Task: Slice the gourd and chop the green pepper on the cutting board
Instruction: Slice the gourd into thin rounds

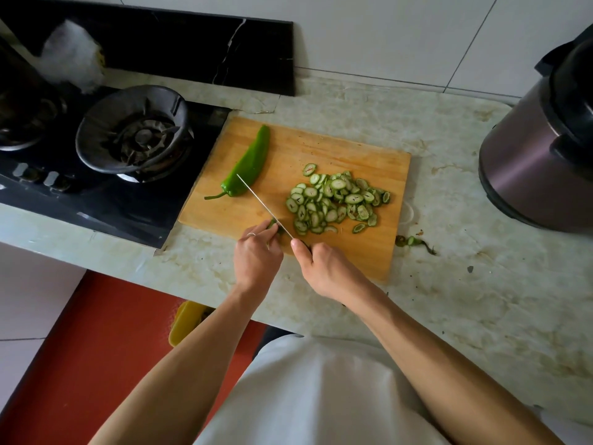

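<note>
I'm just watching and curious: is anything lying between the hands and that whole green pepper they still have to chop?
Nothing visible blocks it. The long green pepper lies whole at the wooden cutting board's far left, with bare board between it and the left hand. The right hand holds the knife; the pale-green gourd slices sit to the right.

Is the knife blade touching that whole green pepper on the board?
Cannot tell. In the head view the knife tip overlaps the edge of the green pepper, but a single view from above cannot show whether the blade rests on it or hangs over it.
</note>
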